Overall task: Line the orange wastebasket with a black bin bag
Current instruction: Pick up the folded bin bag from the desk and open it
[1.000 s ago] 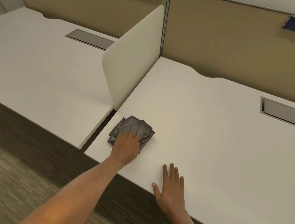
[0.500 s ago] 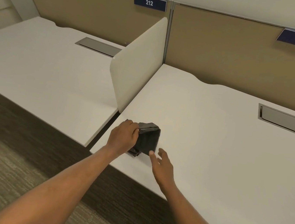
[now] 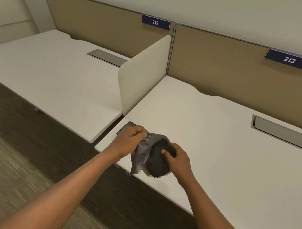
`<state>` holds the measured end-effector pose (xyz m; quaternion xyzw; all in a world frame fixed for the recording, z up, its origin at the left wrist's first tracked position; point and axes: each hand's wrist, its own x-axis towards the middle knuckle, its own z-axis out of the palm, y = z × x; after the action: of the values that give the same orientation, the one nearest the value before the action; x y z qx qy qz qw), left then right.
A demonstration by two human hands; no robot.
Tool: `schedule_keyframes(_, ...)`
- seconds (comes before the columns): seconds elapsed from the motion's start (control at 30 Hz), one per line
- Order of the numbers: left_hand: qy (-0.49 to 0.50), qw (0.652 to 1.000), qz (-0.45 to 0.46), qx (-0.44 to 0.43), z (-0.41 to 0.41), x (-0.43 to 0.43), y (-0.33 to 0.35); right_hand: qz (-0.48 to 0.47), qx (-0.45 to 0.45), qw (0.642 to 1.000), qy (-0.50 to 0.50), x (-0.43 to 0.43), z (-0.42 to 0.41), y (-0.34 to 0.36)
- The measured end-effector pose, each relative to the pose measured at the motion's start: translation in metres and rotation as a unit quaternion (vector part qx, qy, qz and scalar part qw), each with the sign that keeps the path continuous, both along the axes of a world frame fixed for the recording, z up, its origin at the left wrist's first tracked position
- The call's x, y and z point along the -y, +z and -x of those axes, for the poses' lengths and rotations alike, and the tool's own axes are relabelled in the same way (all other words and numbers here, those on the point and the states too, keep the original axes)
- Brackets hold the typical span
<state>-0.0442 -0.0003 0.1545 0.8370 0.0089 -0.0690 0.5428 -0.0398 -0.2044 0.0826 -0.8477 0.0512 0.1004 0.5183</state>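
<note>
1 black bin bag [image 3: 142, 155], still bunched, held above front edge of rt desk [image 3: 209, 140], near its left corner. 2 desks counted; 2nd desk [image 3: 52, 78] to the left, split off by 1 white divider [image 3: 143, 72]. 2 number signs: 212 [image 3: 155, 22], 213 [image 3: 290, 60]. Left hand [image 3: 129, 142] fisted, grip closed on bag's upper left fold. Right hand [image 3: 178, 159] curled, grip pinched on the dark wadded part. Both forearms extended fwd. Wastebasket not seen.
</note>
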Motion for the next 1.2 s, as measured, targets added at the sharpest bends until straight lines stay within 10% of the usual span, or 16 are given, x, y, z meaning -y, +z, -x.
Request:
schedule_keyframes(0.67,0.239,0.963,-0.116,0.051,0.164,0.023,0.039,-0.301,-0.214,0.924,0.097,0.088,0.157,0.108)
schedule_keyframes(0.83,0.114,0.962,-0.192,0.154,0.214,0.04,0.062,-0.369,-0.226,0.9,0.052,0.079,0.185,0.125)
schedule_keyframes(1.0,-0.121,0.981,-0.139,0.064,0.271,0.06,0.078,-0.413,-0.249,0.876,0.001,0.064,0.214,0.14)
schedule_keyframes(1.2,-0.117,0.978,-0.146,0.092,0.316,0.053,0.064,-0.466,-0.283,0.837,-0.049,0.037,0.254,0.154)
